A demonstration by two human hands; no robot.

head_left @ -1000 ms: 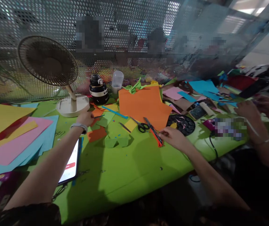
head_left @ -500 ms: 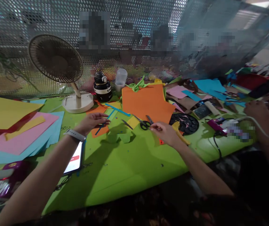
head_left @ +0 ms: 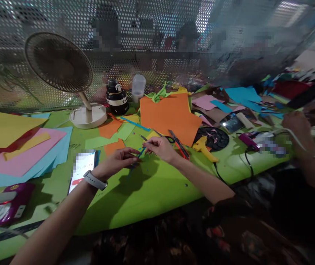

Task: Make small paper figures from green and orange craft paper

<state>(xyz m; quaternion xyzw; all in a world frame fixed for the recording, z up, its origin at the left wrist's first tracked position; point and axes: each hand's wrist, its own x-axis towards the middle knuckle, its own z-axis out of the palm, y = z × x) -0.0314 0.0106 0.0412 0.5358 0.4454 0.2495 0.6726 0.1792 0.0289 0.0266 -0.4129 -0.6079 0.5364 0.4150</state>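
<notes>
A narrow blue paper strip (head_left: 141,152) runs between my two hands, just above the green tabletop. My left hand (head_left: 120,161), with a pale watch band at the wrist, pinches its lower part between thumb and fingers. At the upper end, the fingertips of my right hand (head_left: 158,148) are closed on the same strip. Dark scissors (head_left: 174,136) lie just beyond my right hand, beside a red-edged tool partly under them. A yellow glue gun (head_left: 204,148) rests to the right. Beyond my hands are orange paper scraps (head_left: 110,128) and another blue strip (head_left: 135,123).
A lit phone (head_left: 82,165) lies by my left forearm. At the back stand a fan (head_left: 88,116), a black bottle (head_left: 117,101) and a large orange sheet (head_left: 168,114). Coloured sheets (head_left: 38,154) are piled left. Another person's hands (head_left: 297,125) are at the far right.
My right hand has let go of the scissors and moved left to the blue strip. My left hand has moved right and slightly nearer with the strip.
</notes>
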